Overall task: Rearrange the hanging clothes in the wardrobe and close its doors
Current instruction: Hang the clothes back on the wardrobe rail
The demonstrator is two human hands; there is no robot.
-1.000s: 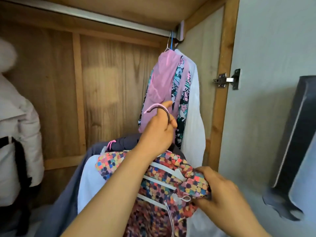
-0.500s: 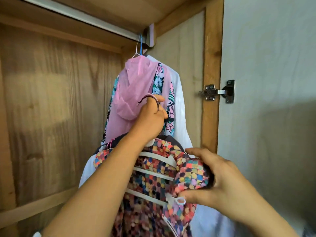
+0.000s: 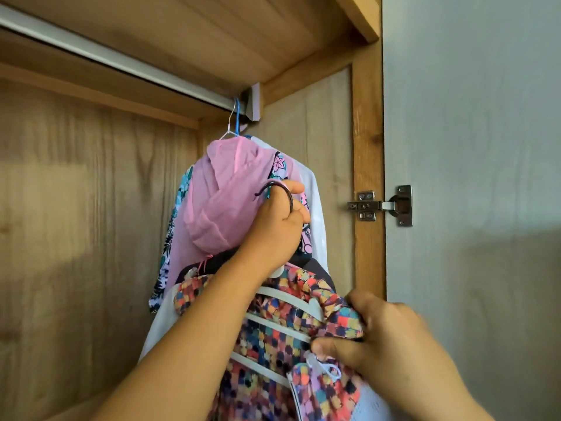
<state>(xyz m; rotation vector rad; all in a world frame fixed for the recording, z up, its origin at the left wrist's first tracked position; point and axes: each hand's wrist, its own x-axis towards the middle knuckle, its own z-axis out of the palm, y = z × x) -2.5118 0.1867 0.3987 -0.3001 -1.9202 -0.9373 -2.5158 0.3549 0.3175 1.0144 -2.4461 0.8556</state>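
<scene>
My left hand grips the dark hook of a hanger and holds it up in front of the hanging clothes, well below the rail. On that hanger hangs a multicoloured checked garment with white stripes, with other clothes bunched behind it. My right hand pinches the checked garment's shoulder at the lower right. A pink hooded top, a floral garment and a white shirt hang from the rail's right end on blue and white hangers.
The wardrobe's wooden back panel fills the left. Its right side post carries a metal hinge, and the pale grey open door stands at the right. The rail runs bare to the left of the hung clothes.
My left hand has lifted the hanger hook higher, towards the rail. My view has tilted up and moved closer, so the white coat at the left is out of frame.
</scene>
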